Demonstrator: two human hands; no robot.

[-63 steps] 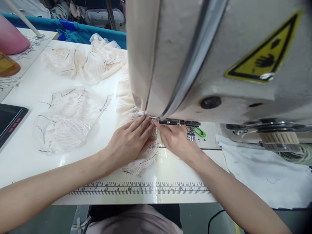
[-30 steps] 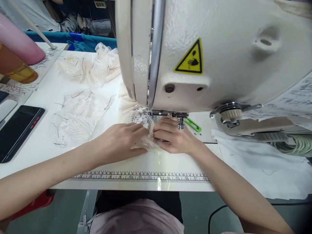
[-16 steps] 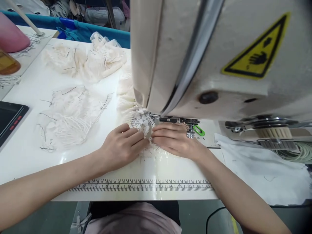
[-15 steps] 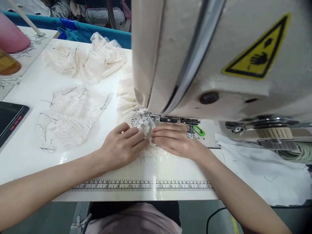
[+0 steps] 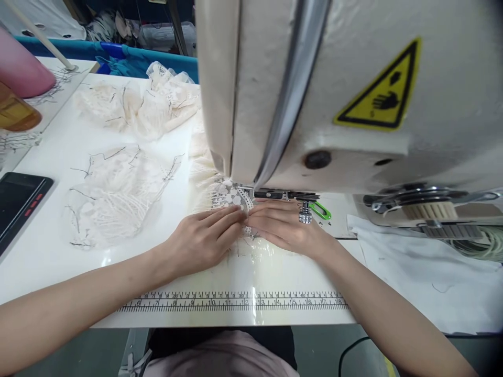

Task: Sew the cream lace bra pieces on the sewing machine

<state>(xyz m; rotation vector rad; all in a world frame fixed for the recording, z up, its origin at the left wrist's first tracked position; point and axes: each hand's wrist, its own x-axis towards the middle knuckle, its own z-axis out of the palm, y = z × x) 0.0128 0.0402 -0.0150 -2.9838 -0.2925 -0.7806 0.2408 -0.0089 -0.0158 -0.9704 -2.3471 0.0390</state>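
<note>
Cream lace fabric (image 5: 231,198) lies under the sewing machine head (image 5: 267,94), its scalloped edge close to the presser area. My left hand (image 5: 210,233) rests on the near side of the lace, fingers together and thumb tucked in, gripping its edge. From the right, my right hand (image 5: 285,225) meets it with straight, closed fingers, and its fingertips hold the same edge. Both hands' fingertips almost touch. The needle is hidden behind the machine head. Gathered cream cloth (image 5: 200,167) continues from the lace toward the back.
A lace piece with dark thread ends (image 5: 118,199) lies left, with a crumpled lace pile (image 5: 137,107) behind it. A black device (image 5: 23,201) sits at far left. A printed ruler (image 5: 236,302) runs along the front edge. White cloth (image 5: 424,283) lies right.
My left hand has flattened, its bent fingers now stretched farther over the lace. My right hand stays nearly in place. The view has shifted slightly, moving the machine head left in the picture.
</note>
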